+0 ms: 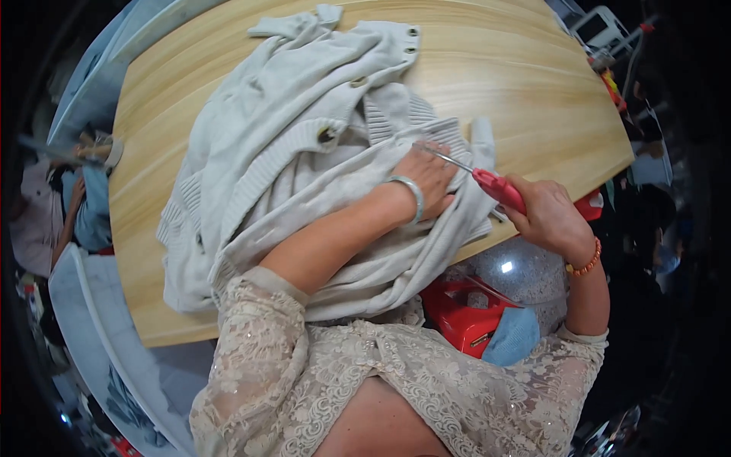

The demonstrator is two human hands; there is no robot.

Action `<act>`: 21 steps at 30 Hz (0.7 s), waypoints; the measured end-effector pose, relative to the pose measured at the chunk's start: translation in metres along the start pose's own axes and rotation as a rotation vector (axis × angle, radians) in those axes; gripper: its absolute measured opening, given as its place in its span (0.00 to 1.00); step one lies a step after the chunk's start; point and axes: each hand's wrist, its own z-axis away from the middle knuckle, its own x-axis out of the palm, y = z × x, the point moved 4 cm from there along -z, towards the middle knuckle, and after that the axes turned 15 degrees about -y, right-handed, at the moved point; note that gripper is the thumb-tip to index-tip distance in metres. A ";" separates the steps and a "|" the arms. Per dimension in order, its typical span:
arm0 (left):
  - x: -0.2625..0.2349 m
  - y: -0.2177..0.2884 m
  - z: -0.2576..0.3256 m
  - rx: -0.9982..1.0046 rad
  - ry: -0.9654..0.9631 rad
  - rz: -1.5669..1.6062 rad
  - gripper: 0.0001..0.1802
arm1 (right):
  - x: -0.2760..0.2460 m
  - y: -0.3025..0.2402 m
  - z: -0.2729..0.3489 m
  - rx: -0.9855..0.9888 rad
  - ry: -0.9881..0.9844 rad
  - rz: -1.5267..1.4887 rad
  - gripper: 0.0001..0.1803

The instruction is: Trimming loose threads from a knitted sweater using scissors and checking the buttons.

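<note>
A pale grey knitted cardigan [282, 114] with dark buttons lies bunched up on the wooden tabletop [525, 84]. My left hand [428, 179], with a pale bangle at its wrist, is closed on the cardigan's knit near a ribbed edge; its fingertips are partly hidden. Wrapped round the red handle of a slim metal-tipped tool [499, 189] is my right hand [552, 217], wearing an orange bead bracelet. The tool's thin metal end reaches left over my left hand's fingers. Its exact kind is unclear.
Below the table's near right edge sits a red plastic container [461, 312] with a blue cloth [514, 337] over its side. Beside it is a speckled grey rounded surface [525, 270]. A person in pink [38, 213] is at the far left, near a curved pale trough [99, 312].
</note>
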 end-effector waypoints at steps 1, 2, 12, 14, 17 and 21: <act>-0.001 0.002 -0.001 0.005 0.001 -0.019 0.33 | -0.002 -0.010 0.000 -0.020 -0.050 0.008 0.14; 0.005 0.000 0.000 0.015 0.026 -0.029 0.33 | -0.002 -0.020 -0.003 -0.065 -0.079 0.016 0.14; 0.025 -0.009 -0.015 0.083 0.105 -0.009 0.31 | 0.013 -0.111 -0.031 -0.485 -0.187 0.072 0.13; 0.033 -0.014 -0.018 0.105 0.111 -0.006 0.31 | 0.012 -0.124 -0.032 -0.553 -0.182 0.076 0.13; 0.026 -0.010 -0.016 0.086 0.029 -0.032 0.31 | 0.008 -0.097 -0.033 -0.375 -0.118 0.053 0.13; 0.010 0.001 0.001 0.021 0.004 -0.028 0.35 | 0.002 -0.038 -0.014 -0.047 -0.014 0.109 0.11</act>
